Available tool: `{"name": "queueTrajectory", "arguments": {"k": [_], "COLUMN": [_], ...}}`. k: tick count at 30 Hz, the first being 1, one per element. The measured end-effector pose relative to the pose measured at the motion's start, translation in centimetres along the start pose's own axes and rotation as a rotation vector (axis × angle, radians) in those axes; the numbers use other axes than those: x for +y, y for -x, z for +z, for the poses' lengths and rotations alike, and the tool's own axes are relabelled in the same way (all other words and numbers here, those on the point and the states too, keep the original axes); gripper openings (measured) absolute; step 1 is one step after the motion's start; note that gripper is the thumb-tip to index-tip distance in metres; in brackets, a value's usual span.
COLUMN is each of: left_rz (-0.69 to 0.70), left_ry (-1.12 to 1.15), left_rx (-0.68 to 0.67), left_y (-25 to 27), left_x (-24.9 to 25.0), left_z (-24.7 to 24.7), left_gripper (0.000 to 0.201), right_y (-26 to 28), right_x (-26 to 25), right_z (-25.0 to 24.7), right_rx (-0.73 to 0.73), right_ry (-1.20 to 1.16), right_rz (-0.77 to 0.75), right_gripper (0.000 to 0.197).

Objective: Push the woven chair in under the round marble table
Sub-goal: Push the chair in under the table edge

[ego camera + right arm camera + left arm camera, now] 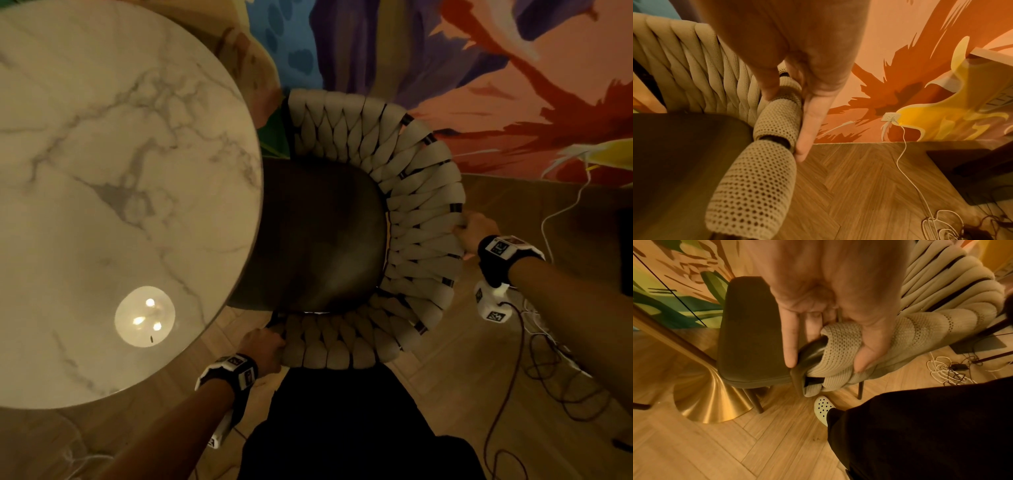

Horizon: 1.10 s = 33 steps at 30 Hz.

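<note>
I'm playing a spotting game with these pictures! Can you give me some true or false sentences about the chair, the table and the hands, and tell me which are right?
1. Both hands hold the woven chair. True: the left hand grips one end of its woven rim, the right hand the back.
2. The marble table is square. False: it is round.
3. The front of the dark seat cushion is under the table edge. True.
4. The table stands on four wooden legs. False: it has one flared gold base.
5. The floor is carpet. False: it is wood floor.

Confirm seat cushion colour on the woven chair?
Dark brown seat cushion, plain; head view shows it best.
</note>
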<state>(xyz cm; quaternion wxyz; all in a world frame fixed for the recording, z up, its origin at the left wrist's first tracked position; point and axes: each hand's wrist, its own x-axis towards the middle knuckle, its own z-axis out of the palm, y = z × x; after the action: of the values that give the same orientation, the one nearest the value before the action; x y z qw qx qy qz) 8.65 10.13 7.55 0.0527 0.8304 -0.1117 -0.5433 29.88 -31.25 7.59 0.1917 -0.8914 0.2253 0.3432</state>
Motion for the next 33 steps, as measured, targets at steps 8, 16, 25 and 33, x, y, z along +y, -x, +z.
{"name": "queueTrajectory", "arguments": {"k": [8, 16, 25, 33], "left_rz": [-0.101, -0.1, -0.108, -0.293], "left_ry": [0.055, 0.044, 0.051, 0.937], "left_rx": [0.038, 0.023, 0.036, 0.288], "left_y": [0.2, 0.1, 0.2, 1.3], "left_x": [-1.2, -0.9, -0.5, -0.9], "left_z": [-0.8, -1.1, 0.0, 3.0], "left_gripper": [0.038, 0.034, 0.038, 0.081], "right_y": [0.1, -0.5, -0.2, 2.9], "right_x": [-2.2, -2.2, -2.5, -0.6], "right_z": [0.6, 0.4, 0.4, 1.3], "right_rx": [0.051, 0.036, 0.026, 0.048], "right_ry": [-0.047, -0.069, -0.076, -0.311], "right_rz": [-0.018, -0.002, 0.043, 0.1], "right_gripper": [0.04, 0.043, 0.054, 0.052]}}
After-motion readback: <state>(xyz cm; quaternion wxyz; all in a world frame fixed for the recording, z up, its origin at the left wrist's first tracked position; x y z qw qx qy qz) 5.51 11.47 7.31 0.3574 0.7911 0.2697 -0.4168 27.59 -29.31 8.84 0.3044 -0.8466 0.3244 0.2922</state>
